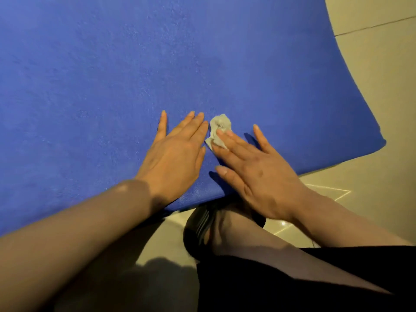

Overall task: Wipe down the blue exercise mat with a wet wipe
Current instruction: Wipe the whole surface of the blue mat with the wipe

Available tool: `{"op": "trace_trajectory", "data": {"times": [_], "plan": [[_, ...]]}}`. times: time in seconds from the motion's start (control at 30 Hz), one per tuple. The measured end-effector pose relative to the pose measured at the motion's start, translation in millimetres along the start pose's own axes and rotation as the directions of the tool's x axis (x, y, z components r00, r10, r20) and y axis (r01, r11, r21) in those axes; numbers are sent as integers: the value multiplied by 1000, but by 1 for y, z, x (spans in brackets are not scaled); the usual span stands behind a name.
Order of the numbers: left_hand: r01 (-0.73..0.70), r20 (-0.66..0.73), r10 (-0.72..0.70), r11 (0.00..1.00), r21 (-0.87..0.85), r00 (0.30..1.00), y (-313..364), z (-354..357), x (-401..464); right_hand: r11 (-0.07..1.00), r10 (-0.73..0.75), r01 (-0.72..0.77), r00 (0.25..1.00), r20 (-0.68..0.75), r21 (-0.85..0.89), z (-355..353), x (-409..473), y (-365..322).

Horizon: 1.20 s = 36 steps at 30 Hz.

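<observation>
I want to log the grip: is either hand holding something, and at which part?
Nothing is gripped. The right hand presses the wet wipe flat onto the blue mat with straight fingers, over the wipe's near edge. The left hand rests flat on the mat.

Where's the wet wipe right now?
In the head view, the wet wipe lies crumpled on the blue mat near its near edge, pressed under the right hand, just right of the left hand.

Blue mat (112, 75); pale grey wipe (219, 127); beige floor tiles (371, 64).
</observation>
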State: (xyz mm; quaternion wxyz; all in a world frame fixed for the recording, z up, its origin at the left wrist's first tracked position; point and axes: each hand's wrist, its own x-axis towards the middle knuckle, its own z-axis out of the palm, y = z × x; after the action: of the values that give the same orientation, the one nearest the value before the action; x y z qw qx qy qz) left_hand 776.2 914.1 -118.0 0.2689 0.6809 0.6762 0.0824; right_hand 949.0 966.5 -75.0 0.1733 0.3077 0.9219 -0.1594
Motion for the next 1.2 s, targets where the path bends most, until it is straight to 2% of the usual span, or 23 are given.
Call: {"op": "trace_trajectory", "data": {"times": [0.17, 0.23, 0.4, 0.57, 0.63, 0.7, 0.77, 0.87, 1.0, 1.2], "plan": [[-3, 27, 4, 1000, -4, 1000, -1, 0, -3, 989, 144, -145, 988, -47, -15, 3, -8, 10], [-10, 27, 10, 1000, -12, 1000, 1, 2, -5, 992, 127, -127, 991, -49, 10, 9, -12, 0], [-38, -8, 38, 999, -28, 999, 15, 6, -13, 997, -69, 70, 997, -18, 30, 5, -20, 2], [34, -6, -35, 999, -33, 999, 22, 9, -24, 998, 58, -55, 990, -125, 24, 1, -39, 27], [59, -36, -61, 996, -67, 997, 24, 12, -30, 993, 13, 2, 993, -121, 122, 5, -39, 15], [102, -54, -109, 988, -115, 993, 29, 13, -37, 975, -110, 127, 989, -103, 181, 11, -35, 1], [143, -60, -152, 979, -143, 986, 35, 15, -41, 959, -185, 200, 978, -92, 199, 13, -32, -2], [152, -60, -164, 974, -165, 985, 47, 14, -41, 961, -206, 225, 970, -132, 158, 12, -38, 9], [66, -77, -79, 985, -162, 994, 58, 15, -34, 984, -143, 160, 972, -187, 83, 11, -56, 32], [57, -87, -76, 978, -201, 993, 63, 20, -23, 995, 92, -84, 975, -205, 46, 12, -82, 71]]}}
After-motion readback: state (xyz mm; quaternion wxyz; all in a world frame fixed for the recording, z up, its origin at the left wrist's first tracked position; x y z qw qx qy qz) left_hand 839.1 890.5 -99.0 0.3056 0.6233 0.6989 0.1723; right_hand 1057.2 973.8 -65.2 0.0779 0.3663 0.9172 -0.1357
